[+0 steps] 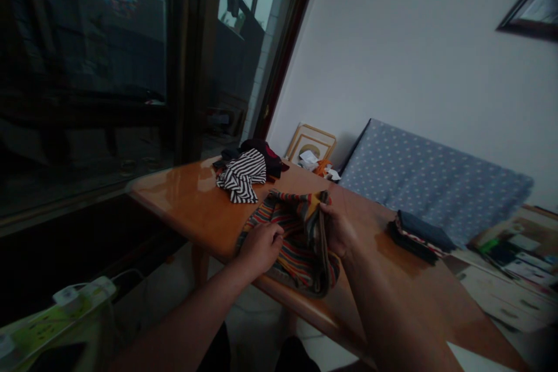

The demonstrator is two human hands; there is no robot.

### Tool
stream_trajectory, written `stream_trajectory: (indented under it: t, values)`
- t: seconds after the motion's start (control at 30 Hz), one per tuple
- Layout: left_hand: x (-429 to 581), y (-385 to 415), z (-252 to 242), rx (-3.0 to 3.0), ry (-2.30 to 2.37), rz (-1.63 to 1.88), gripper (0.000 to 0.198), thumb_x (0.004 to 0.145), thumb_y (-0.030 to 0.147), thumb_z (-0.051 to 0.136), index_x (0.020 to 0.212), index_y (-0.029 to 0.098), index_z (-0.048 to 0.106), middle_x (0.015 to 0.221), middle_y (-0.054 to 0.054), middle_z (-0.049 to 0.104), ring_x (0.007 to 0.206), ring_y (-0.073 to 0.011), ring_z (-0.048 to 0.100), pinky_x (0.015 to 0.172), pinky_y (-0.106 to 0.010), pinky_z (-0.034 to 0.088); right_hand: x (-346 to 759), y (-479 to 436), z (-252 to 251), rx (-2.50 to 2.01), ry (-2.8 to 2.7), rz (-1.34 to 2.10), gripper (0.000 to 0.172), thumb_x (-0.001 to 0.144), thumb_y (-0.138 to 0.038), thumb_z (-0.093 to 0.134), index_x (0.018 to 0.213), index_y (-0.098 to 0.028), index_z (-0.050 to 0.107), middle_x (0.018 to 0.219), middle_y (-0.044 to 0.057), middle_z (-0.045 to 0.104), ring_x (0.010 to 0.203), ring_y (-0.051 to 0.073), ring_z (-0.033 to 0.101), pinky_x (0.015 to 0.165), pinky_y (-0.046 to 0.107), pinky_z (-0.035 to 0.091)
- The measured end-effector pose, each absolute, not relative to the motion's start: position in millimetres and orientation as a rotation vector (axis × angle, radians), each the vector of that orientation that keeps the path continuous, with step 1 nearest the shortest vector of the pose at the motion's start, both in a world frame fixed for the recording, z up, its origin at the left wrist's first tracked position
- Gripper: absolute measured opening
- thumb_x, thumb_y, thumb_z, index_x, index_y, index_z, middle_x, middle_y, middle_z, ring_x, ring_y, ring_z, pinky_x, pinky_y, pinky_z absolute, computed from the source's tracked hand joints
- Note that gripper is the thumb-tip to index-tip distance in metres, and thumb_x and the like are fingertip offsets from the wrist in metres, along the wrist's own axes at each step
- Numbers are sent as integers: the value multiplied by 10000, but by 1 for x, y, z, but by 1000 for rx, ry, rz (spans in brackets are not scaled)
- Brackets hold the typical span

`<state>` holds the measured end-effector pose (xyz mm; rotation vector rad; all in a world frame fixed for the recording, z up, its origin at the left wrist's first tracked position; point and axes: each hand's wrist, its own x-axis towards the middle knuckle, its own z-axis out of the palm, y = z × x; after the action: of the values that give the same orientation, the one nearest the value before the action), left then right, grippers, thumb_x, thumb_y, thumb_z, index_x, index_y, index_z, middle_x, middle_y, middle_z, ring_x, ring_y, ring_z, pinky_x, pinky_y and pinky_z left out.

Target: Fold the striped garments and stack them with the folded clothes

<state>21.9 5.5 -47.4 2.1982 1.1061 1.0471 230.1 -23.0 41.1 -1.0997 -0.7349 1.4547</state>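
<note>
A striped garment [296,244] in red, orange, green and dark bands lies bunched at the table's near edge, part of it hanging over. My right hand [337,229] grips its raised dark edge on the right, thumb on top. My left hand [264,247] rests on the left part of the cloth with its fingers curled in, closed on the fabric; the fingertips are partly hidden. Whether the piece is a shirt or something else cannot be made out.
A black-and-white striped cloth [244,174] lies with dark clothes [270,160] at the far left of the wooden table [183,192]. Folded clothes [421,235] are stacked on the right. Behind stands a dotted blue-grey cover [436,168]. A power strip [56,319] sits lower left.
</note>
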Motion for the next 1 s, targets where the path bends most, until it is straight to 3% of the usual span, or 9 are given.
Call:
stream_trajectory:
  t: [0.13,0.33,0.47,0.67,0.8,1.0]
  values:
    - [16,11,-51,2121,1145,1018,197,913,211,523,1009,215,695,995,-47,732,934,-194,658,806,-288,461,233,-23,41,-1088,-779,1444,312,899,-356,547,1072,-158,715,867,93,774,722,233,728,667,343,593]
    - [14,13,-55,2133,1163,917,176,861,225,575,962,214,719,942,-49,733,872,-201,662,760,-292,456,235,-23,43,-1085,-661,1422,290,909,-347,552,1019,-151,734,877,82,782,691,209,724,679,336,602]
    - [16,19,-62,2014,1137,973,184,872,236,555,968,214,710,937,-42,731,842,-192,658,716,-278,467,235,-23,44,-1085,-627,1420,262,905,-321,562,1016,-153,729,833,75,778,649,202,714,638,324,599]
    - [17,26,-63,1798,1086,1166,201,881,221,497,927,197,690,924,-34,723,875,-178,656,776,-278,498,236,-20,40,-1056,-656,1470,297,894,-344,572,1082,-161,712,838,87,775,669,223,719,674,357,609]
    - [15,23,-52,1558,1012,1213,251,924,336,482,945,181,678,945,-50,730,928,-190,671,831,-295,520,233,-18,40,-1084,-648,1458,305,893,-364,567,1054,-155,720,843,94,772,669,224,715,656,352,603]
    - [8,14,-31,920,845,1055,595,958,620,410,1217,121,606,1267,-209,665,1104,-242,680,948,-361,532,206,-32,35,-1132,-854,1395,282,879,-373,630,1089,-206,715,953,76,773,780,224,729,711,336,594]
